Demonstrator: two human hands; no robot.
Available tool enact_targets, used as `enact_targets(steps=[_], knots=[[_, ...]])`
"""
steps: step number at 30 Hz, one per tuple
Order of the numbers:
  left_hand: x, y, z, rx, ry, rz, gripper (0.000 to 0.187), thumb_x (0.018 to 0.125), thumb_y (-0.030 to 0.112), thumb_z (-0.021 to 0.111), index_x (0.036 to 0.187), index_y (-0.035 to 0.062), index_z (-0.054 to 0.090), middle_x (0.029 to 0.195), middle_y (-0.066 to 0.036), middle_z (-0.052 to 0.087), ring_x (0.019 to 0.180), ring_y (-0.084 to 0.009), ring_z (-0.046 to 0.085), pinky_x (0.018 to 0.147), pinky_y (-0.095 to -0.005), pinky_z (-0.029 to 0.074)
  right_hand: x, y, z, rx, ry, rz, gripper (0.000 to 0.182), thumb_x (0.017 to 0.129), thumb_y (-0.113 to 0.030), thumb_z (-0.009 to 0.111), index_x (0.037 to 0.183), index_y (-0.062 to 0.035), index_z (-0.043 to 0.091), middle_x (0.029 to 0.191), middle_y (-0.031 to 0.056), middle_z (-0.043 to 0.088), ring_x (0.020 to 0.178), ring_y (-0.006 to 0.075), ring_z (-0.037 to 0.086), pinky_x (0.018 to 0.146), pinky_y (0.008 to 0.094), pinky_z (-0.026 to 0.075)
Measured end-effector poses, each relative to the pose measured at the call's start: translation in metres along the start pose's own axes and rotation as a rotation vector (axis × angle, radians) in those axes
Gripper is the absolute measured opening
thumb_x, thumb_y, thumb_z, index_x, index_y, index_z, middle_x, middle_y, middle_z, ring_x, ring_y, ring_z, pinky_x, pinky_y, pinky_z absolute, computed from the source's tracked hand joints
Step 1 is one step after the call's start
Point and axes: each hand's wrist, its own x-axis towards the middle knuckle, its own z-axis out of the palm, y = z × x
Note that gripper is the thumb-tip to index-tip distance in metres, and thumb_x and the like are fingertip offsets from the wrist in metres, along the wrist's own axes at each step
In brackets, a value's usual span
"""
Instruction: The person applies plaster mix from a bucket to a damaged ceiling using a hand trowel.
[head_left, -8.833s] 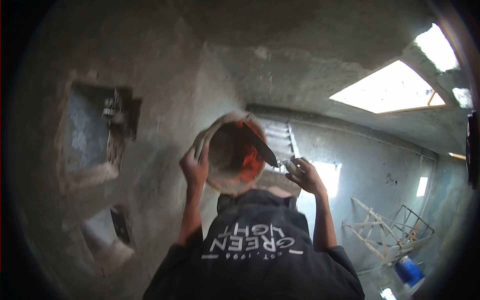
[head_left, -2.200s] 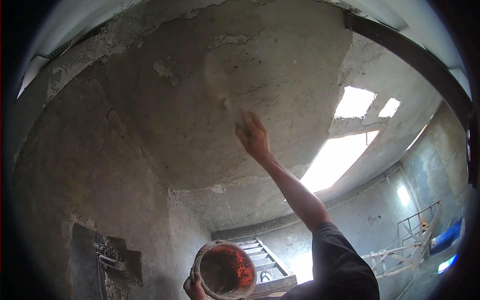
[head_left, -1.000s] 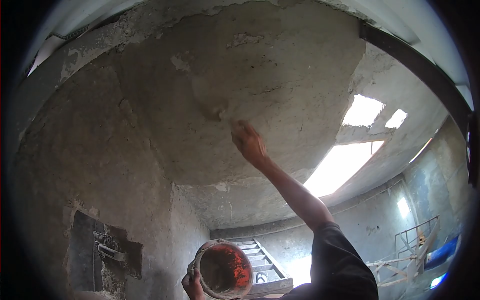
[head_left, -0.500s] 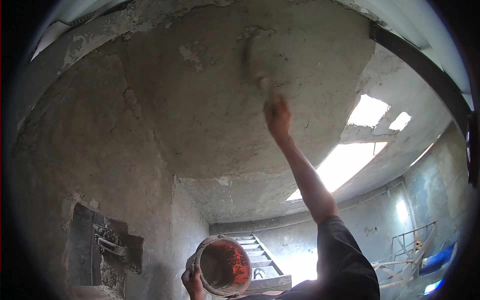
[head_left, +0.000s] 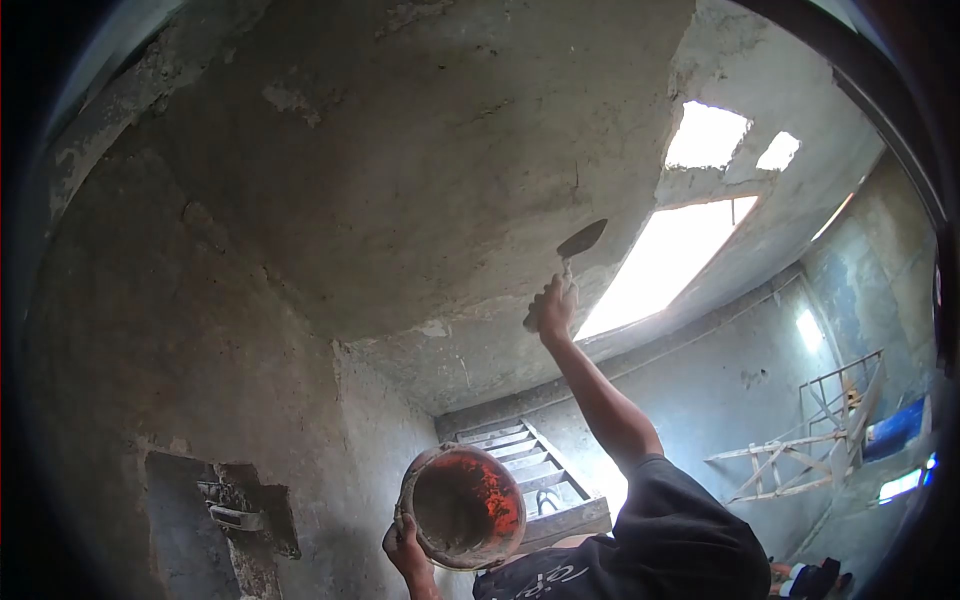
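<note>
Trowel raised to the ceiling, bucket held low

The right hand (head_left: 553,305) is closed around the handle of a dark pointed metal trowel (head_left: 580,241), its long axis aimed toward 1 o'clock, tip near the rough grey plastered ceiling (head_left: 420,170). At 7 o'clock, the left hand (head_left: 407,550) grips the rim of a mortar-caked orange bucket (head_left: 463,507), its mouth facing the camera, before a concrete staircase (head_left: 535,480).

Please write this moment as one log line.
right hand: grips trowel, raised near ceiling | left hand: holds bucket by rim
</note>
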Motion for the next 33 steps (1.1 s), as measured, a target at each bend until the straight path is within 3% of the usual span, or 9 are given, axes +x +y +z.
enact_targets(steps=[3, 7, 10, 14, 16, 22, 24, 28, 33], knots=[[0.002, -0.001, -0.003, 0.041, -0.019, 0.019, 0.030, 0.085, 0.025, 0.071, 0.084, -0.0038, 0.063, 0.076, -0.004, 0.060, 0.067, -0.0160, 0.055, 0.063, -0.0311, 0.045, 0.025, -0.002, 0.010, 0.060, 0.022, -0.053, 0.031, 0.094, -0.028, 0.054, 0.108, -0.0034, 0.041, 0.076, 0.0073, 0.054, 0.054, 0.0165, 0.056, 0.041, 0.0330, 0.047], [0.007, -0.006, -0.005, 0.106, -0.028, 0.063, 0.032, 0.086, 0.026, 0.070, 0.080, -0.0039, 0.062, 0.072, -0.004, 0.058, 0.065, -0.0159, 0.052, 0.062, -0.0324, 0.044, 0.030, -0.024, 0.039, 0.031, 0.009, -0.069, 0.032, 0.093, -0.028, 0.055, 0.109, -0.0027, 0.043, 0.083, 0.0097, 0.055, 0.059, 0.0179, 0.058, 0.045, 0.0337, 0.049], [0.005, 0.005, -0.001, 0.162, -0.019, 0.061, 0.031, 0.087, 0.024, 0.068, 0.077, -0.0044, 0.062, 0.072, -0.004, 0.058, 0.066, -0.0158, 0.052, 0.062, -0.0321, 0.044, 0.032, -0.029, 0.062, 0.032, -0.039, -0.142, 0.028, 0.094, -0.028, 0.053, 0.104, -0.0058, 0.038, 0.082, 0.0078, 0.050, 0.057, 0.0162, 0.055, 0.044, 0.0316, 0.048], [0.007, -0.005, -0.001, 0.045, 0.003, 0.039, 0.028, 0.088, 0.022, 0.066, 0.078, -0.0045, 0.062, 0.073, -0.004, 0.058, 0.066, -0.0156, 0.052, 0.062, -0.0316, 0.044, 0.009, -0.043, 0.090, -0.025, -0.048, -0.215, 0.028, 0.095, -0.026, 0.052, 0.110, -0.0048, 0.041, 0.086, 0.0083, 0.052, 0.061, 0.0167, 0.057, 0.048, 0.0317, 0.049], [0.008, -0.005, -0.003, 0.086, -0.006, 0.008, 0.025, 0.088, 0.021, 0.067, 0.087, -0.0032, 0.063, 0.083, -0.005, 0.060, 0.073, -0.0161, 0.056, 0.069, -0.0314, 0.047, -0.014, -0.053, 0.096, 0.023, -0.120, -0.216, 0.028, 0.095, -0.026, 0.052, 0.110, -0.0048, 0.042, 0.087, 0.0082, 0.052, 0.062, 0.0165, 0.057, 0.048, 0.0317, 0.050], [0.013, -0.016, -0.005, 0.017, 0.002, 0.018, 0.028, 0.088, 0.022, 0.065, 0.082, -0.0056, 0.063, 0.076, -0.006, 0.060, 0.069, -0.0163, 0.054, 0.064, -0.0317, 0.046, -0.046, -0.064, 0.086, 0.024, -0.224, -0.290, 0.026, 0.095, -0.024, 0.051, 0.111, -0.0044, 0.041, 0.088, 0.0078, 0.052, 0.062, 0.0158, 0.057, 0.049, 0.0324, 0.050], [0.010, -0.013, -0.005, 0.051, -0.005, 0.030, 0.029, 0.088, 0.022, 0.065, 0.082, -0.0063, 0.063, 0.076, -0.006, 0.060, 0.069, -0.0166, 0.054, 0.065, -0.0322, 0.045, -0.025, -0.038, 0.076, 0.003, -0.024, -0.245, 0.036, 0.095, -0.027, 0.052, 0.118, -0.0021, 0.042, 0.085, 0.0123, 0.058, 0.064, 0.0183, 0.060, 0.054, 0.0342, 0.051], [0.009, -0.006, -0.004, 0.137, -0.031, 0.084, 0.033, 0.089, 0.024, 0.064, 0.081, -0.0075, 0.062, 0.075, -0.006, 0.060, 0.069, -0.0169, 0.054, 0.065, -0.0332, 0.045, 0.008, -0.020, 0.069, 0.021, 0.080, -0.066, 0.040, 0.094, -0.029, 0.053, 0.117, 0.0010, 0.041, 0.086, 0.0141, 0.058, 0.068, 0.0248, 0.064, 0.058, 0.0375, 0.051], [0.006, 0.000, -0.001, 0.078, -0.039, 0.042, 0.028, 0.089, 0.021, 0.064, 0.082, -0.0064, 0.062, 0.076, -0.006, 0.059, 0.069, -0.0162, 0.054, 0.065, -0.0312, 0.045, 0.045, 0.004, 0.096, -0.110, 0.096, -0.192, 0.035, 0.093, -0.026, 0.053, 0.112, -0.0010, 0.038, 0.087, 0.0126, 0.055, 0.064, 0.0214, 0.059, 0.054, 0.0366, 0.051]])
